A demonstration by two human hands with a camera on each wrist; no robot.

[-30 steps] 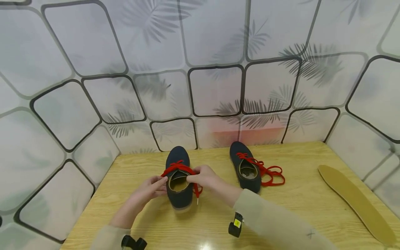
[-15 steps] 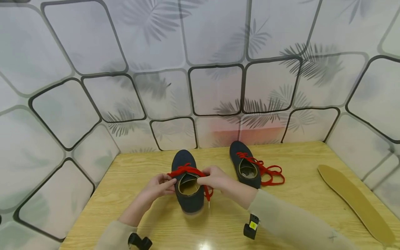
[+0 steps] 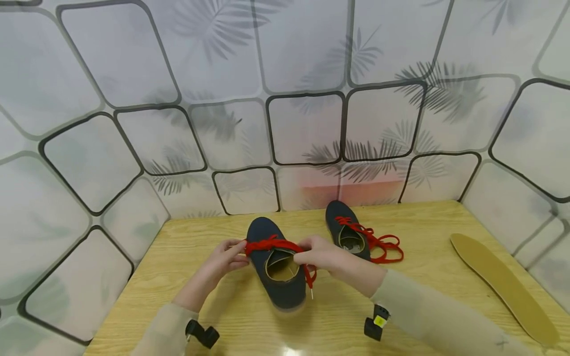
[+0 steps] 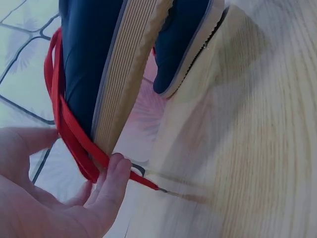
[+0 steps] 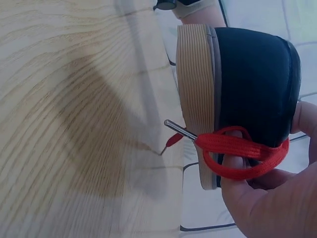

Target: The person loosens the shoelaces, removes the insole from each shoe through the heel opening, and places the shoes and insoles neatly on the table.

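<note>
A dark blue canvas shoe (image 3: pixel 285 292) with a pale ridged sole is held raised off the wooden table, toe pointing away. My right hand (image 3: pixel 324 256) grips its right side, thumb at the opening and fingers outside; in the right wrist view a loop of lace hangs by those fingers. A red shoelace (image 3: pixel 276 244) lies across the shoe's front. At the left side my left hand (image 3: pixel 224 257) pinches the lace between thumb and fingers, with the fingertips by the sole (image 4: pixel 121 94). A metal lace tip (image 5: pixel 179 130) sticks out beneath the shoe.
A second dark blue shoe (image 3: pixel 340 213) stands at the back right, its red laces (image 3: pixel 388 245) spread on the table (image 3: pixel 187 232). A tan insole (image 3: pixel 505 289) lies near the right edge. A patterned cloth wall (image 3: pixel 307 128) closes off the back and sides.
The held shoe and both hands have moved to the right and a little nearer. Its heel has swung right. The left hand has shifted from the shoe's side onto the lace.
</note>
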